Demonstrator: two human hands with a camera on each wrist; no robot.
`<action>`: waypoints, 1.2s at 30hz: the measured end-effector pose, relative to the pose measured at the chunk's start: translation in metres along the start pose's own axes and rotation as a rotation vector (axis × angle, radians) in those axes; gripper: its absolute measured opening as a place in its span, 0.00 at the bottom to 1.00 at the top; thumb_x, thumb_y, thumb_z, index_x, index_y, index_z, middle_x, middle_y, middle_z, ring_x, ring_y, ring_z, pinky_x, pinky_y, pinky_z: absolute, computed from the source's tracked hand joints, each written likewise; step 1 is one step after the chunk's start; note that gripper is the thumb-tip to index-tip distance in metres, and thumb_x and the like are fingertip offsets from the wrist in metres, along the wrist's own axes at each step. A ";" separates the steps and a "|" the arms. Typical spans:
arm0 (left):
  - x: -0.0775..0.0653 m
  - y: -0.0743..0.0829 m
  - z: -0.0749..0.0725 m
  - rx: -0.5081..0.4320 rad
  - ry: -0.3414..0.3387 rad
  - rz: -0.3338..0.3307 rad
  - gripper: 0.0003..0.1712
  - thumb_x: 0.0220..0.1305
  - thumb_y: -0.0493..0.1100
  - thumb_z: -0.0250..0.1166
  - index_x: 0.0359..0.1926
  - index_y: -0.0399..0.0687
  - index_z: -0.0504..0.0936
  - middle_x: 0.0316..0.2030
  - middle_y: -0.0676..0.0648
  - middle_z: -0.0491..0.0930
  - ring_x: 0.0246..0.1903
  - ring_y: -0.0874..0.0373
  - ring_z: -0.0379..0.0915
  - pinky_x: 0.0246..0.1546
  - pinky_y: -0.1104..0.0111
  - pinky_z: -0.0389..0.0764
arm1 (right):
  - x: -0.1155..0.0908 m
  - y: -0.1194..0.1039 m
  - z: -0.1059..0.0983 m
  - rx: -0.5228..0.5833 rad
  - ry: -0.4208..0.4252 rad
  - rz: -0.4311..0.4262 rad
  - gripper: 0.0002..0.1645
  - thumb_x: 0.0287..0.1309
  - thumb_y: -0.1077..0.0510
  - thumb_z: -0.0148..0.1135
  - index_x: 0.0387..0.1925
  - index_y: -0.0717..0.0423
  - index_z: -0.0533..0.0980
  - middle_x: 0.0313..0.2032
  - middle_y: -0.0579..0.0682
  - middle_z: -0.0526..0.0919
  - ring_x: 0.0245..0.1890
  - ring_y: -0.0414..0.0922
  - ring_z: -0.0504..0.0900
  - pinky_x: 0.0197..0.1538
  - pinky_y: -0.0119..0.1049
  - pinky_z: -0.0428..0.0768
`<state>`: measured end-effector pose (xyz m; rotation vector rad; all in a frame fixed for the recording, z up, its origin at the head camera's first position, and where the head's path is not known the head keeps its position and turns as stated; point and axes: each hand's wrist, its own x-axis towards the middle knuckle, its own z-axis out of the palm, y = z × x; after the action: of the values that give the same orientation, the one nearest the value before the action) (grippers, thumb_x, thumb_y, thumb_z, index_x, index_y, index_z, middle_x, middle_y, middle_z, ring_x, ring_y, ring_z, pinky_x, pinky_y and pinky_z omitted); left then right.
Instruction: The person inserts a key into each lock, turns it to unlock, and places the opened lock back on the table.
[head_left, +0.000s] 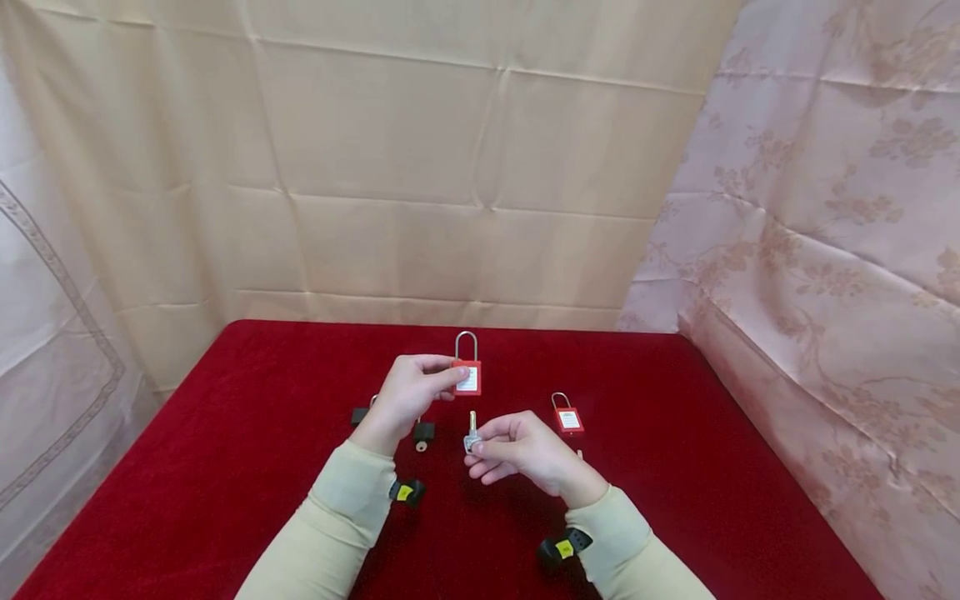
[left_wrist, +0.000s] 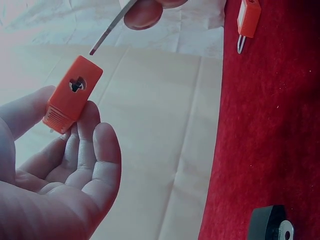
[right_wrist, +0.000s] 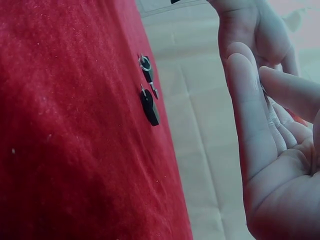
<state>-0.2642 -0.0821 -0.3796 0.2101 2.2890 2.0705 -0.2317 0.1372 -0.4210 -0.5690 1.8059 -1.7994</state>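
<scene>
My left hand (head_left: 408,390) pinches a red padlock (head_left: 467,379) by its body, held upright with the long metal shackle pointing up and a white label toward me. In the left wrist view the underside of this padlock (left_wrist: 75,95) shows its round keyhole. Between thumb and fingers, my right hand (head_left: 525,454) grips a silver key (head_left: 472,435), its blade pointing up a little below the padlock. In the left wrist view the key's tip (left_wrist: 94,50) is close beside the padlock's bottom face, apart from the keyhole. The right wrist view hides most of the key behind the fingers.
A second red padlock (head_left: 568,419) lies on the red cloth-covered table (head_left: 225,467), to the right. Left of centre lie two black padlocks, one (head_left: 423,432) with a key (head_left: 422,447) at its base, the other (head_left: 360,415) partly behind my left wrist. Curtains hang behind.
</scene>
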 end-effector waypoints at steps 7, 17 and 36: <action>-0.001 0.000 0.002 0.013 -0.005 -0.007 0.19 0.63 0.44 0.73 0.51 0.38 0.87 0.37 0.44 0.87 0.34 0.44 0.83 0.39 0.64 0.82 | 0.001 0.001 -0.001 0.012 -0.008 0.000 0.14 0.67 0.68 0.62 0.49 0.77 0.78 0.38 0.64 0.87 0.35 0.49 0.89 0.40 0.47 0.86; -0.001 -0.001 0.007 -0.037 -0.009 0.007 0.17 0.62 0.40 0.73 0.50 0.36 0.87 0.36 0.43 0.87 0.33 0.44 0.84 0.37 0.65 0.83 | 0.001 -0.001 -0.001 0.042 0.049 -0.041 0.15 0.67 0.67 0.63 0.49 0.77 0.78 0.34 0.59 0.87 0.31 0.46 0.88 0.38 0.43 0.87; -0.005 -0.002 0.015 -0.026 -0.037 0.001 0.16 0.63 0.42 0.73 0.49 0.38 0.88 0.35 0.44 0.87 0.36 0.39 0.83 0.37 0.64 0.81 | 0.000 0.001 -0.003 0.065 0.096 -0.083 0.15 0.66 0.68 0.63 0.49 0.77 0.77 0.32 0.56 0.86 0.28 0.44 0.86 0.37 0.44 0.87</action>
<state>-0.2577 -0.0682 -0.3830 0.2457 2.2406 2.0770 -0.2337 0.1395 -0.4222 -0.5481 1.8024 -1.9639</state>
